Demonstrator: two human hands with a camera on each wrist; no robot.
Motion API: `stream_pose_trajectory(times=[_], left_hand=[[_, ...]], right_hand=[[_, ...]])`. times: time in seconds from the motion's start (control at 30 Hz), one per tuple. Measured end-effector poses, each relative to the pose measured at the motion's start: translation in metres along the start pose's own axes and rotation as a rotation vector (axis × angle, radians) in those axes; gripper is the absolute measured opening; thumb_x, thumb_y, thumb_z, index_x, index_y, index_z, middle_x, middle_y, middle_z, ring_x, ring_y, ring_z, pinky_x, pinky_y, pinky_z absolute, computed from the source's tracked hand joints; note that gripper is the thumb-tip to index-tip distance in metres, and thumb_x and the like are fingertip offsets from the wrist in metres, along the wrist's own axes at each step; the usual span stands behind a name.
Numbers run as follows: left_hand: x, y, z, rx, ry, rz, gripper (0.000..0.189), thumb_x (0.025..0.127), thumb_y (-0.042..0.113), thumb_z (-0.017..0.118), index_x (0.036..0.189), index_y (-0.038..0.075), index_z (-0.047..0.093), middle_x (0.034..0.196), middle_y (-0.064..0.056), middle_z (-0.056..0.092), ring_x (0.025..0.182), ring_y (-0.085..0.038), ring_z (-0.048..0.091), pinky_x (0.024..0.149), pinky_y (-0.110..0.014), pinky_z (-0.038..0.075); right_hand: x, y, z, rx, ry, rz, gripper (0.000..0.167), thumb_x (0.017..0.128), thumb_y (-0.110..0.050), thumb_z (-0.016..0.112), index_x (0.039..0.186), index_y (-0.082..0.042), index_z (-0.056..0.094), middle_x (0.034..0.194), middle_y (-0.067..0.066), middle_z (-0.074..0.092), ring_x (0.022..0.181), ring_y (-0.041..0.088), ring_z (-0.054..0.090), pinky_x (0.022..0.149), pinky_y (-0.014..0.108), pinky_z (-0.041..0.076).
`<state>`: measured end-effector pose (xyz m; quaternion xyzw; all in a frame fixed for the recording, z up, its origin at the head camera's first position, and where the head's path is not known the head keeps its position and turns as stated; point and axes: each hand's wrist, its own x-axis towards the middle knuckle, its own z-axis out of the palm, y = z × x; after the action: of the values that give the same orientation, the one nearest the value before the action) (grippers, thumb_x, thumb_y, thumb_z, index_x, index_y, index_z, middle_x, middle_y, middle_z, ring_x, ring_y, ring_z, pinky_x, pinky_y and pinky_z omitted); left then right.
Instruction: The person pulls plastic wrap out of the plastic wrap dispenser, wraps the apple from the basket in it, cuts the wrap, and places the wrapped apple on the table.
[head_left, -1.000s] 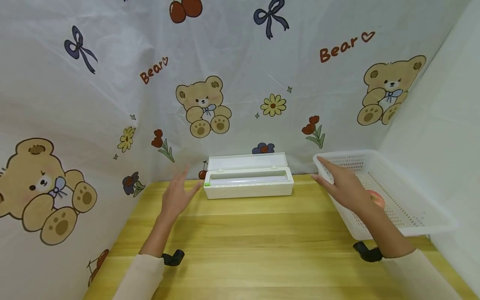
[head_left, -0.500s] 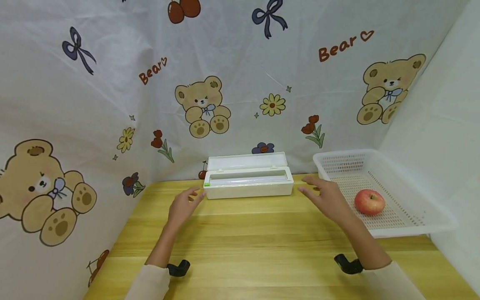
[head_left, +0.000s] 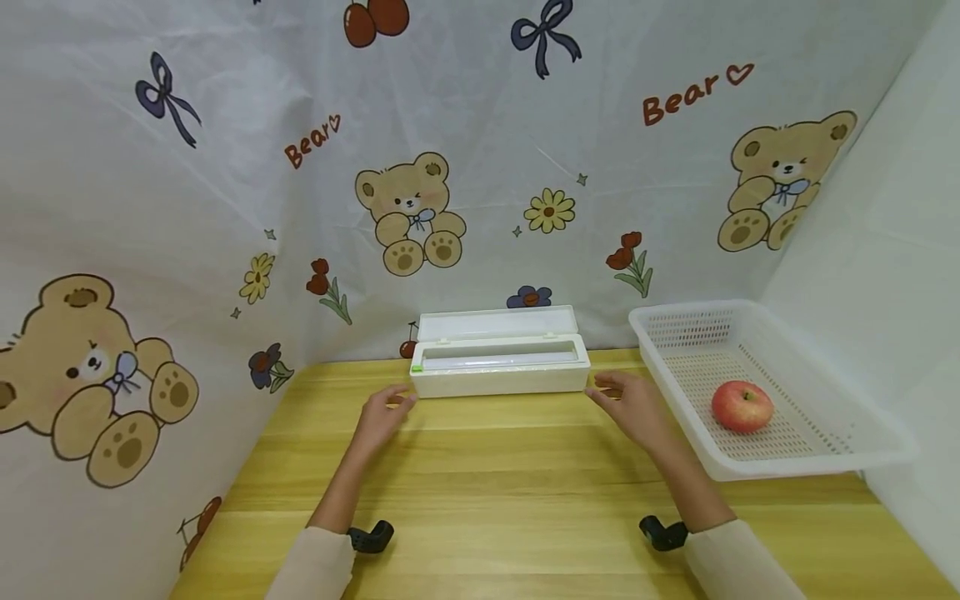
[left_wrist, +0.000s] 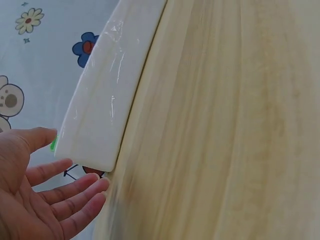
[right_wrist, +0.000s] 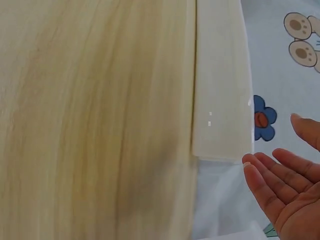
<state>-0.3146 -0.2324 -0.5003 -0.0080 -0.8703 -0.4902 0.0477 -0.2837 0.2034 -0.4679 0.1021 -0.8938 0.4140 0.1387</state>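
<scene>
A long white cling film dispenser (head_left: 500, 382) stands at the back of the table with its lid (head_left: 498, 321) raised. A pale roll (head_left: 497, 361) lies inside, and a green tab (head_left: 417, 368) shows at the left end. My left hand (head_left: 381, 417) is at the dispenser's left end, fingers loosely bent and holding nothing. In the left wrist view its thumb and fingertips come right up to the box's corner. Across from it, my right hand (head_left: 633, 408) is by the right end, palm towards the box, also holding nothing. Its fingertips (right_wrist: 250, 159) are near the corner in the right wrist view.
At the right stands a white perforated plastic basket (head_left: 686, 408) with one red apple (head_left: 742, 407) in it. The wooden table (head_left: 495, 500) spreads in front of the dispenser. A bear-printed cloth (head_left: 480, 125) hangs behind and at the left.
My right hand has moved left, from over the basket to the dispenser's right end, uncovering the apple. My left hand has come lower and slightly right, to the left end.
</scene>
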Motion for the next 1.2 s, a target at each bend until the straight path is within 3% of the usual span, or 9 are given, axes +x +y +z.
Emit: stream_pose_trajectory(times=[0.17, 0.37, 0.63, 0.73, 1.0, 1.2], left_hand=[[0.004, -0.004, 0.008, -0.077, -0.027, -0.039, 0.047, 0.099, 0.027, 0.068, 0.137, 0.0, 0.061, 0.115, -0.023, 0.068, 0.094, -0.034, 0.072, 0.069, -0.039, 0.061], [0.009, -0.005, 0.013, -0.145, -0.034, -0.056, 0.048, 0.099, 0.022, 0.069, 0.139, -0.002, 0.058, 0.117, -0.025, 0.067, 0.094, -0.035, 0.072, 0.073, -0.04, 0.062], [0.015, -0.005, 0.024, -0.204, -0.039, -0.071, 0.044, 0.098, 0.021, 0.07, 0.134, -0.004, 0.061, 0.116, -0.025, 0.068, 0.092, -0.035, 0.072, 0.074, -0.04, 0.063], [0.016, -0.003, 0.026, -0.225, -0.039, -0.072, 0.043, 0.098, 0.021, 0.071, 0.132, -0.003, 0.062, 0.116, -0.025, 0.069, 0.091, -0.035, 0.071, 0.074, -0.04, 0.062], [0.022, -0.003, 0.031, -0.253, -0.051, -0.09, 0.039, 0.098, 0.019, 0.07, 0.129, -0.004, 0.064, 0.118, -0.026, 0.067, 0.095, -0.04, 0.071, 0.078, -0.043, 0.062], [0.023, 0.0, 0.033, -0.239, -0.063, -0.088, 0.036, 0.098, 0.019, 0.07, 0.127, -0.002, 0.066, 0.114, -0.022, 0.069, 0.093, -0.035, 0.072, 0.075, -0.039, 0.062]], right_hand=[[0.006, 0.015, 0.01, 0.044, 0.022, 0.053, 0.04, 0.095, -0.017, 0.074, 0.122, 0.011, 0.067, 0.111, 0.026, 0.072, 0.098, 0.04, 0.071, 0.081, 0.049, 0.06], [0.014, 0.023, 0.02, 0.132, 0.013, 0.205, 0.042, 0.095, -0.019, 0.074, 0.124, 0.01, 0.066, 0.116, 0.026, 0.07, 0.106, 0.04, 0.069, 0.08, 0.041, 0.061], [0.021, 0.02, 0.029, 0.463, -0.042, 0.351, 0.044, 0.096, -0.008, 0.069, 0.129, 0.019, 0.057, 0.125, 0.035, 0.062, 0.105, 0.037, 0.071, 0.084, 0.034, 0.06], [0.024, 0.018, 0.034, 0.523, -0.048, 0.385, 0.044, 0.097, -0.006, 0.069, 0.13, 0.019, 0.056, 0.126, 0.036, 0.061, 0.107, 0.037, 0.07, 0.086, 0.035, 0.06], [0.033, 0.024, 0.046, 0.599, -0.029, 0.441, 0.041, 0.097, -0.003, 0.067, 0.13, 0.019, 0.057, 0.125, 0.034, 0.063, 0.106, 0.035, 0.071, 0.085, 0.033, 0.06], [0.038, 0.027, 0.051, 0.621, -0.019, 0.47, 0.039, 0.096, -0.005, 0.069, 0.127, 0.017, 0.06, 0.113, 0.026, 0.071, 0.1, 0.032, 0.073, 0.082, 0.032, 0.061]])
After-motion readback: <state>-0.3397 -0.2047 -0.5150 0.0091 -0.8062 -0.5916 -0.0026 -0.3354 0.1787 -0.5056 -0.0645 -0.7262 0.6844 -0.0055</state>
